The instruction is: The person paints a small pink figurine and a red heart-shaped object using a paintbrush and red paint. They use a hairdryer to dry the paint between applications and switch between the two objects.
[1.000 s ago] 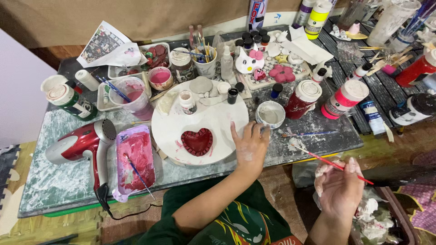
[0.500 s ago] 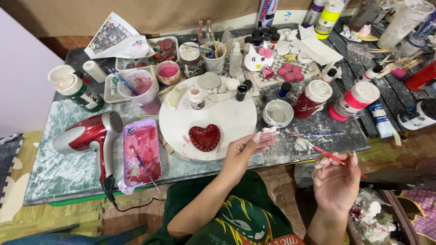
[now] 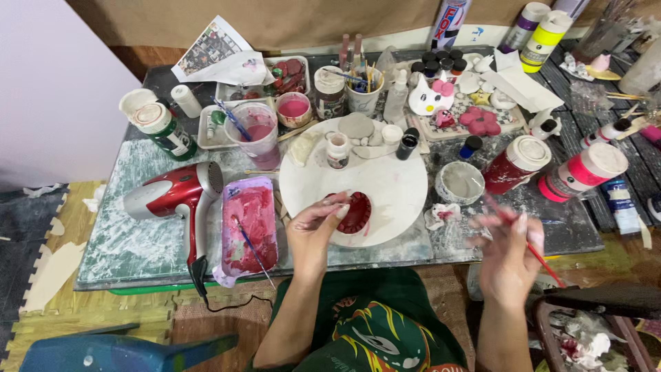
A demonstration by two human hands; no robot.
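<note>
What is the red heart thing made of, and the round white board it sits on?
The red heart, touched by the left hand, looks like moulded plaster or clay coated in glossy, wet-looking red paint; its ridged rim suggests a cast shape. The round white board seems matt plaster or painted wood, dull and smudged; I cannot tell which.

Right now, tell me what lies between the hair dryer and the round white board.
In the head view, a pink-stained tray with a thin brush on it lies between hair dryer and board.

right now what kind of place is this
Probably a home craft or painting corner. A paint-smeared table is crowded with paint bottles, a cup of brushes and a red hair dryer, and the left hand touches a red heart piece.
</note>
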